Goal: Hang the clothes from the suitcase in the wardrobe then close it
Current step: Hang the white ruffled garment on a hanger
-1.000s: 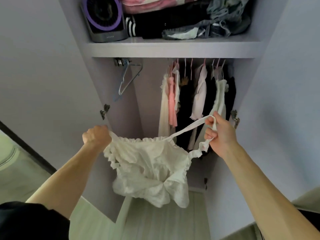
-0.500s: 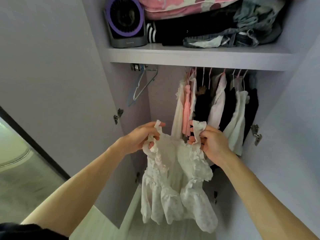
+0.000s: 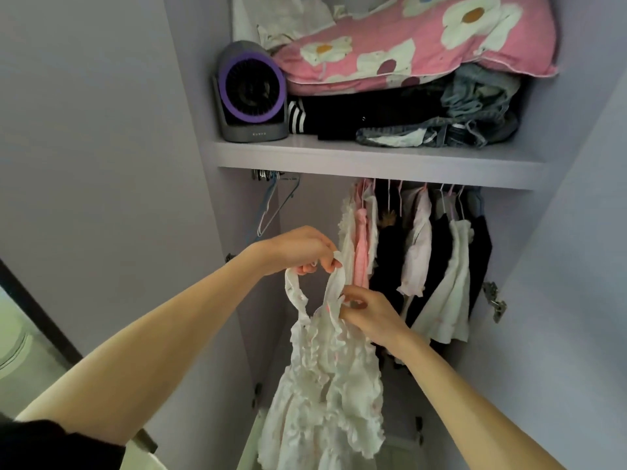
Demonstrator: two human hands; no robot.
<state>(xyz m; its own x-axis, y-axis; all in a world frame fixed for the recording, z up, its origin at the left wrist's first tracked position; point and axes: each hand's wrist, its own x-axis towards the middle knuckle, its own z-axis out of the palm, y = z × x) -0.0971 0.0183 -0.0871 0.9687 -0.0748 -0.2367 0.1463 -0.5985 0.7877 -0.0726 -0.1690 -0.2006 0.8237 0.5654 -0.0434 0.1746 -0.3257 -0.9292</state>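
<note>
both hands (image 3: pixel 298 247) (image 3: pixel 368 312) pinch white ruffled top (image 3: pixel 325 385) straps; hem cut off; rail hidden behind shelf (image 3: pixel 373 161).

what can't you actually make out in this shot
Head view:
What the hangers hook onto: hidden behind the shelf front.
Hem of the white dress: cut off by the bottom edge.
Lettering on the fan: too small to read.
Top of the pillow: cut off by the top edge.
</note>
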